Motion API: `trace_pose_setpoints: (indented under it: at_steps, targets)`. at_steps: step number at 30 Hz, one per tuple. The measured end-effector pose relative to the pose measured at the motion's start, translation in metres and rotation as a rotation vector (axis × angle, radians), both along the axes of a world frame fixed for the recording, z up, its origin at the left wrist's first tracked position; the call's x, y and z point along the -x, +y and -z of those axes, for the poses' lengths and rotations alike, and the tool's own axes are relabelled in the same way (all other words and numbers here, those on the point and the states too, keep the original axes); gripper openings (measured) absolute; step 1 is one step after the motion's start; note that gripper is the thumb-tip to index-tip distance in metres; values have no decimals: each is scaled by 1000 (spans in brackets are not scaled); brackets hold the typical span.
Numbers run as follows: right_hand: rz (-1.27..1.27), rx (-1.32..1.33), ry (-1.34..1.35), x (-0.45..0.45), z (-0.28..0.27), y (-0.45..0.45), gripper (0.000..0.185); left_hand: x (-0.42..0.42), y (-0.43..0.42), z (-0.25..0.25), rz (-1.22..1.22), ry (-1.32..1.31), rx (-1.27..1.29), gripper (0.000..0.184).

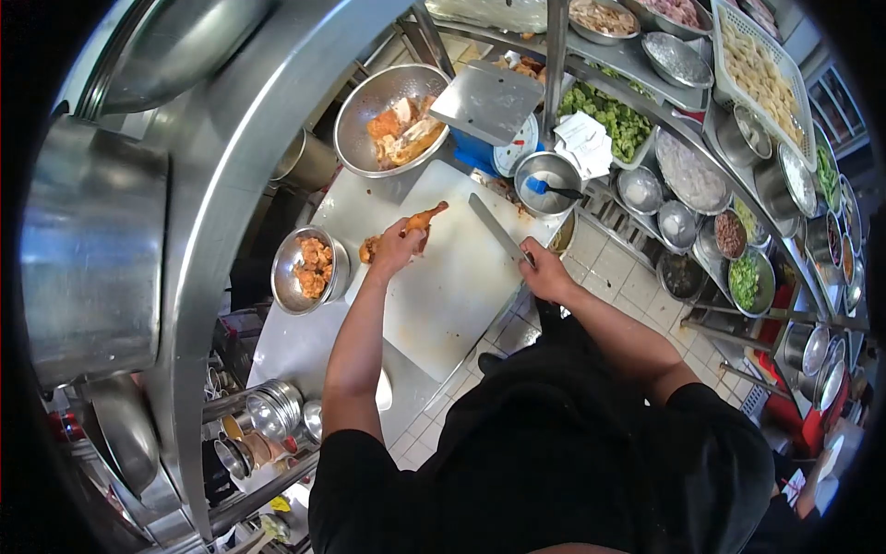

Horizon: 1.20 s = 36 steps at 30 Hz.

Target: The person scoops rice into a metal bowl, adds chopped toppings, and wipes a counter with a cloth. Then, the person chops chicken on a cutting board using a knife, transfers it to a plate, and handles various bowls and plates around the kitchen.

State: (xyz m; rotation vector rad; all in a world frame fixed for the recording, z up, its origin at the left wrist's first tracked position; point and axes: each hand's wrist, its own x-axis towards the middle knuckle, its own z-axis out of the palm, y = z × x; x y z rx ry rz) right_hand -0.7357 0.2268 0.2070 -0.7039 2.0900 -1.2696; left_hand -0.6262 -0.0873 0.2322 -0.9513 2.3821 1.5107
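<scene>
My left hand (397,249) is closed on a browned chicken leg (425,219), whose bone end points up and right over the white cutting board (434,314). Another bit of browned chicken (368,249) shows just left of that hand. In my right hand (548,273) is the handle of a knife (496,228). Its long blade slants up and left over the board's right side, apart from the chicken. Left of the board stands a steel bowl (284,288) with chopped browned chicken pieces (314,266).
A large perforated bowl (355,111) of cooked chicken stands at the back beside a blue scale (472,155). A small bowl (537,208) holds a blue-headed brush (552,188). Ingredient bowls, including chopped greens (604,120), line the right shelf. A steel frame (217,222) rises on the left.
</scene>
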Motion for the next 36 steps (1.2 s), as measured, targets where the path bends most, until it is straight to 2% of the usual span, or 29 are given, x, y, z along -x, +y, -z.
trace_pose_setpoints:
  at_steps: [1,3,4,6,8,10,11,12,14,15,17,22,23,26,30,32,36]
  targets:
    - [-33,5,-70,-5,-2,7,24,-5,12,-1,5,-9,-13,44]
    - [-24,-68,-167,-14,-14,8,25,-13,43,-10,-259,52,-709,44]
    - [-18,-126,-255,-16,-20,7,25,-17,50,-3,-266,49,-721,44]
    - [-37,-146,-267,-20,-21,8,28,-32,60,12,-235,-148,-634,55]
    - [-16,-44,-75,-22,-23,5,30,-41,69,3,-228,-216,-564,57]
    - [-54,-68,-124,-19,-26,3,30,-46,79,-9,-221,-381,-79,59]
    - [-55,11,-120,-20,-26,1,29,-48,71,-1,-42,-512,289,53]
    - [-57,88,-118,-22,-26,0,28,-55,77,5,-53,-513,282,53]
    - [-123,50,-26,-24,-35,5,27,-64,91,15,-325,213,333,48]
    - [-177,16,63,-25,-39,8,26,-65,91,19,-330,217,330,48]
    - [-225,-28,85,-35,-43,24,25,-68,94,20,-90,216,383,54]
    - [-361,-157,222,-53,-24,42,21,-67,122,7,-289,185,228,56]
    - [-377,-210,178,-54,-43,40,21,-69,125,7,-339,217,177,58]
    - [-328,-179,188,-62,-63,38,19,-76,122,23,-335,185,179,58]
    - [-314,-159,230,-64,-52,32,20,-76,117,39,-348,243,121,60]
    - [-517,-421,239,-59,-27,24,21,-74,120,34,-393,176,133,64]
    - [-533,-447,261,-51,-31,20,24,-78,121,33,-403,182,83,63]
